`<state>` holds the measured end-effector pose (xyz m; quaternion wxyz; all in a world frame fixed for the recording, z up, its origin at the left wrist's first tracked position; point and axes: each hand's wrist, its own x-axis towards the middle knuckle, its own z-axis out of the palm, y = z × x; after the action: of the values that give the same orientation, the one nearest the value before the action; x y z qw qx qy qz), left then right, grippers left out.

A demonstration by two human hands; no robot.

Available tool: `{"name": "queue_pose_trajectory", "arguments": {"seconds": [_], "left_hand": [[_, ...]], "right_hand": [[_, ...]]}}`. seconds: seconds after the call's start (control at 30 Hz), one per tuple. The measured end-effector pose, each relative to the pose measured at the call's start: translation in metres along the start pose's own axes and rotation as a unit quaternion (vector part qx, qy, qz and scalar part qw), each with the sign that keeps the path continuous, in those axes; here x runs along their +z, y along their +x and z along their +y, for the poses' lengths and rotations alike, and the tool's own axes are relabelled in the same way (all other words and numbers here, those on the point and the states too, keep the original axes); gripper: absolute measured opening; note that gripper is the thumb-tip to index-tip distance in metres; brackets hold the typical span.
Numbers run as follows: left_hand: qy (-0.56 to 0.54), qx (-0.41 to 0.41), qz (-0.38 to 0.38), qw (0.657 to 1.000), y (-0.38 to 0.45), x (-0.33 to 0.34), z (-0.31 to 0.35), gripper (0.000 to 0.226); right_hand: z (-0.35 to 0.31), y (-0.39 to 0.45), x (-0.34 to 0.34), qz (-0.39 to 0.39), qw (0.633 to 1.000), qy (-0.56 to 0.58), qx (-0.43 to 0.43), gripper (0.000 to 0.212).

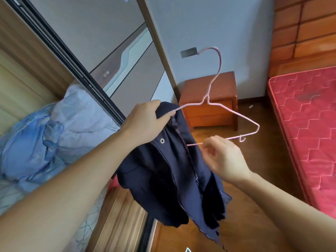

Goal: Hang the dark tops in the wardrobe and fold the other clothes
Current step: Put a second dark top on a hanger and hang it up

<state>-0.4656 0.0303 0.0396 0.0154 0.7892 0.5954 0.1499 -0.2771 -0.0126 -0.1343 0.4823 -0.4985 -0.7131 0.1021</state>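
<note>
Bedroom floor, wardrobe (76, 57) at left. Before it, left hand (143, 120) grips jacket (169, 179) collar on hanger (227, 110); right hand (223, 157) pinches hanger's lower bar. No legible writing.

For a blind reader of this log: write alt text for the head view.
A person's left hand grips a dark navy top at its collar, over one end of a pink wire hanger, while the right hand holds the hanger's lower bar. Behind are an open wardrobe with pale blue bedding, a wooden nightstand and a red mattress.
</note>
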Motion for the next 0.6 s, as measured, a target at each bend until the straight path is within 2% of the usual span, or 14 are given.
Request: {"name": "queue_pose_trajectory", "arguments": {"seconds": [0.07, 0.1, 0.17, 0.2, 0.3, 0.37, 0.43, 0.5, 0.6], "left_hand": [[-0.011, 0.003, 0.018, 1.0, -0.002, -0.008, 0.0, 0.04], [-0.013, 0.014, 0.029, 0.999, -0.005, -0.012, 0.002, 0.041], [-0.01, 0.04, 0.05, 0.998, -0.015, -0.021, 0.005, 0.043], [-0.011, 0.045, 0.058, 0.997, -0.02, -0.026, 0.005, 0.044], [-0.019, 0.038, 0.082, 0.996, -0.036, -0.039, -0.003, 0.052], [-0.023, 0.033, 0.096, 0.995, -0.047, -0.047, -0.015, 0.046], [-0.026, 0.027, 0.104, 0.994, -0.059, -0.054, -0.033, 0.032], [-0.02, 0.016, 0.1, 0.995, -0.071, -0.056, -0.051, 0.033], [0.007, 0.005, 0.095, 0.995, -0.084, -0.055, -0.076, 0.028]], "right_hand": [[0.005, -0.023, 0.027, -0.168, 0.983, -0.028, 0.072, 0.015], [0.009, -0.029, 0.038, -0.213, 0.969, -0.034, 0.122, 0.021], [0.015, -0.029, 0.054, -0.228, 0.952, -0.034, 0.199, 0.038], [0.018, -0.026, 0.061, -0.235, 0.947, -0.049, 0.211, 0.044], [0.03, -0.015, 0.08, -0.284, 0.936, -0.111, 0.178, 0.058], [0.038, -0.006, 0.084, -0.29, 0.934, -0.109, 0.179, 0.054], [0.049, 0.009, 0.081, -0.256, 0.942, -0.101, 0.194, 0.039], [0.062, 0.026, 0.074, -0.208, 0.952, -0.079, 0.211, 0.02], [0.077, 0.05, 0.058, -0.169, 0.971, -0.064, 0.157, 0.011]]}}
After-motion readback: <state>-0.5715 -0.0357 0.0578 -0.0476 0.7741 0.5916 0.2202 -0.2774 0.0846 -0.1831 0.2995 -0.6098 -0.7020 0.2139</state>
